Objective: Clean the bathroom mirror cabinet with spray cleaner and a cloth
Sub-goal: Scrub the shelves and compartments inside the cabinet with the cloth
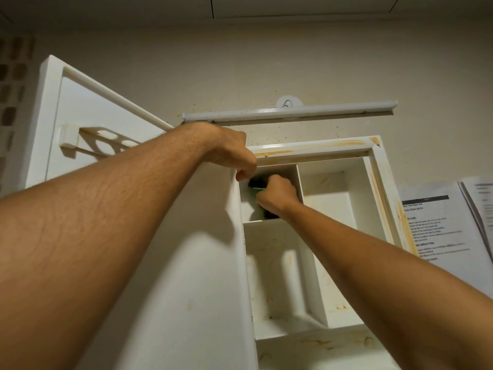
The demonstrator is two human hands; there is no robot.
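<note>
The white mirror cabinet [378, 198] hangs open above me, with brownish stains on its frame and shelves. My right hand [277, 194] reaches into the upper left compartment [249, 206], its fingers closed on a dark and green cloth [256, 183] pressed against the back. My left hand [230, 150] is curled over the cabinet's top left corner, with the thumb close to the cloth; I cannot tell whether it touches it. No spray bottle is in view.
The cabinet door [88, 108] stands open at the left, with a white slotted holder [101, 140] on its inner side. A light bar [288, 112] juts out just above the cabinet. Printed sheets [440, 222] hang on the wall at the right.
</note>
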